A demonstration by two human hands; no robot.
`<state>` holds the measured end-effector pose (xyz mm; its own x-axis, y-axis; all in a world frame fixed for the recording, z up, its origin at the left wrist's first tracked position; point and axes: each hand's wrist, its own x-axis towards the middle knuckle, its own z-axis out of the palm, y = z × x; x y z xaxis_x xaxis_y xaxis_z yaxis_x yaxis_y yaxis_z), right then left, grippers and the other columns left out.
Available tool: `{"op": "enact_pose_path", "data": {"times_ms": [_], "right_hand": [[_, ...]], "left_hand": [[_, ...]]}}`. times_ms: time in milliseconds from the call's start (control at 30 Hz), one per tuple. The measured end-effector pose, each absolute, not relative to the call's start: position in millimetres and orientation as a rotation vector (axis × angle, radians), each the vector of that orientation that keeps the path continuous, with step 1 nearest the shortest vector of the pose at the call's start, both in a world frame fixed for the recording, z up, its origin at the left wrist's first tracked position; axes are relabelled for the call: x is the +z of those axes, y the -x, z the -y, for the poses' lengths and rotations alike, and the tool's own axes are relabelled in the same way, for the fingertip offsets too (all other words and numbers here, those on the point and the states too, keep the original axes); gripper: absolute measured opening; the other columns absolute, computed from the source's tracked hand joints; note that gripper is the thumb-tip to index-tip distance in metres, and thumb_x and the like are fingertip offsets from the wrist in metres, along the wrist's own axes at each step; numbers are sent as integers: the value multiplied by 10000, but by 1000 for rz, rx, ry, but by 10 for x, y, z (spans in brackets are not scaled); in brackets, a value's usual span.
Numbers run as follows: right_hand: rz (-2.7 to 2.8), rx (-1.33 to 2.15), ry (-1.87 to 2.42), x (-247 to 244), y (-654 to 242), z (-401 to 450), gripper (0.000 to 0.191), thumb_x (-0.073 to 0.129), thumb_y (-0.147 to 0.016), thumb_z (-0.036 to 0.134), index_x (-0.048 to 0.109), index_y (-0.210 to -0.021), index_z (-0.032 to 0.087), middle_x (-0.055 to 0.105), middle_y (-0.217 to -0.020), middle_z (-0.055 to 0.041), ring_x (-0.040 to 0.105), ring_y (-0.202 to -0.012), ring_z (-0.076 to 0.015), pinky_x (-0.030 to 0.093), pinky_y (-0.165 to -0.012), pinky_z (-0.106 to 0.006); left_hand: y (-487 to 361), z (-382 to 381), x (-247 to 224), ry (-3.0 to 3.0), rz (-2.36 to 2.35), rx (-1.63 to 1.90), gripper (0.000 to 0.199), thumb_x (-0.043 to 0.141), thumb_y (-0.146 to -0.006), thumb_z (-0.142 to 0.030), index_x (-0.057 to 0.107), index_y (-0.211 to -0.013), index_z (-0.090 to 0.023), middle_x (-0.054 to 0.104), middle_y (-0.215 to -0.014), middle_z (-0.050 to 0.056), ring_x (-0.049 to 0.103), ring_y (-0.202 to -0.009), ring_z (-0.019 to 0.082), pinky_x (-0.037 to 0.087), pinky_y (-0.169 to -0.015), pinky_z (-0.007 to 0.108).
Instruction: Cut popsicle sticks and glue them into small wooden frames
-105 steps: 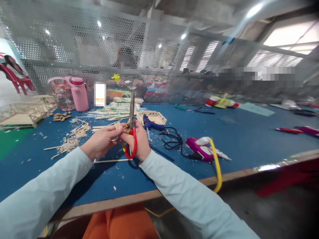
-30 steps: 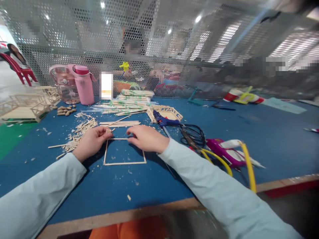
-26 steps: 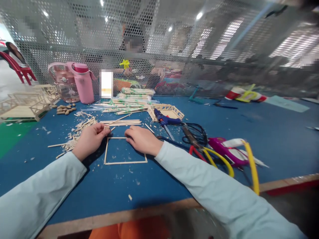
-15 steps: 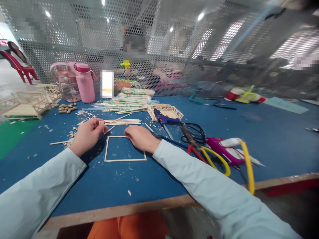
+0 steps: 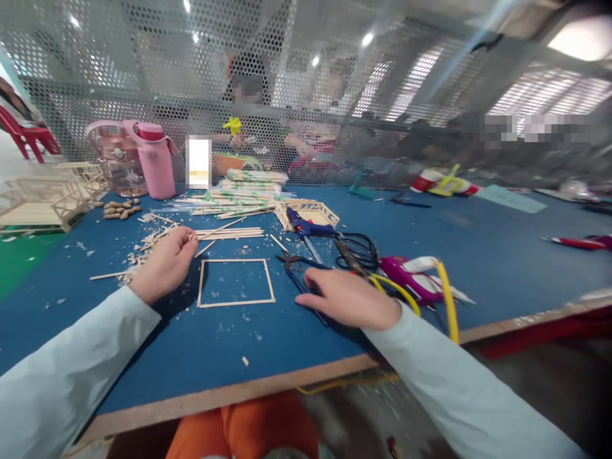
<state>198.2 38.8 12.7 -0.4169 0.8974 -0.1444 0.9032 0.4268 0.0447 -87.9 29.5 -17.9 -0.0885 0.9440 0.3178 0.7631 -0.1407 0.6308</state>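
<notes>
A rectangular frame of thin wooden sticks lies flat on the blue table between my hands. My left hand is closed in a pinch beside the stick pile; a pale end of short wooden stick pieces shows at its fingertips, mostly hidden. Over the dark-handled pliers hovers my right hand, its thumb and forefinger apart. The pliers lie with jaws pointing left, one handle partly under that hand; contact is unclear. Behind the frame rest several loose wooden sticks.
A blue glue gun, scissors with a yellow handle and a purple-and-white tool lie to the right. Wrapped stick bundles, a pink bottle and peanuts stand behind. Wooden models sit at left.
My right hand has left the stick frame's far edge and moved right to the pliers, its fingers parting. My left hand stays pinched near the sticks. The view has shifted slightly right.
</notes>
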Motion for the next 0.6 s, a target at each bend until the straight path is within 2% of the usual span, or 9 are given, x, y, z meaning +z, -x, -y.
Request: {"op": "enact_pose_path", "data": {"times_ms": [100,233,400,533,600], "right_hand": [[-2603,-41,-1615,-35,-1981,-262,191,450,-839,341,522,-752,187,631,-808,-49,588,-734,-174,336,-594,-254],[-2578,58,-1747,-64,-1913,-241,183,410,-832,253,524,-707,183,630,-734,-52,585,-682,-173,309,-573,-261],[-2599,45,-2026,-5,-1874,-274,233,350,-862,289,536,-760,194,641,-708,-38,586,-663,-161,307,-568,-254],[-2485,117,-2001,-118,-1725,-379,249,384,-839,297,579,-752,170,664,-768,-95,613,-703,-201,306,-545,-270],[-2462,123,-1962,-143,-1694,-417,302,373,-855,355,591,-775,162,669,-787,-116,621,-716,-217,318,-544,-276]], "left_hand": [[777,-224,-186,-1995,-1838,890,225,371,-818,-388,459,-730,-200,476,-580,-32,446,-547,140,318,-522,240],[763,-201,-236,-2008,-1820,804,286,359,-821,-439,496,-743,-201,464,-526,-37,450,-522,147,302,-506,240],[803,-208,-251,-2020,-1776,840,324,322,-834,-448,512,-753,-198,469,-542,-31,452,-543,148,319,-520,236],[814,-210,-257,-2008,-1759,853,326,330,-829,-439,536,-775,-192,493,-570,-22,465,-564,152,329,-538,240],[822,-214,-257,-2008,-1765,864,323,337,-826,-439,536,-766,-191,485,-560,-26,459,-555,148,326,-531,238]]}}
